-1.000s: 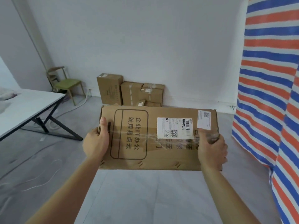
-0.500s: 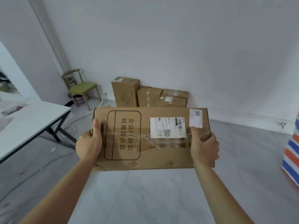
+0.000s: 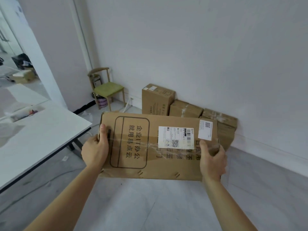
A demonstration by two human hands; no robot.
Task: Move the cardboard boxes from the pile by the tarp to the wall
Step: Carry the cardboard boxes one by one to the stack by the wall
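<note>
The carried cardboard box [image 3: 150, 165] is a flat, rectangular carton of brown corrugated board. Its top face bears a printed rounded frame with dark Chinese characters. Clear glossy tape, wrinkled in places, runs along the middle seam and keeps it closed, so its contents cannot be seen. A white shipping label [image 3: 175, 137] with a barcode and QR code lies across the tape, and a smaller white sticker [image 3: 205, 130] sits near the far right corner. The box is held level in the air over the grey, smooth floor [image 3: 150, 205], short of the white wall [image 3: 200, 55]. The left grip [image 3: 95, 150] is clamped on the box's left end, thumb flat on the top face. The right grip [image 3: 212, 161] is clamped on the right end, thumb on top and fingers curled round the edge. Three sealed brown cartons stand against the wall: a tall carton [image 3: 156, 99], a low taped carton [image 3: 185, 109] touching it, and a creased carton [image 3: 223, 120] partly hidden behind the carried one. A wooden chair [image 3: 108, 89] with a green seat stands in the corner. A white desk [image 3: 41, 130] with a dark edge stands to the left.
</note>
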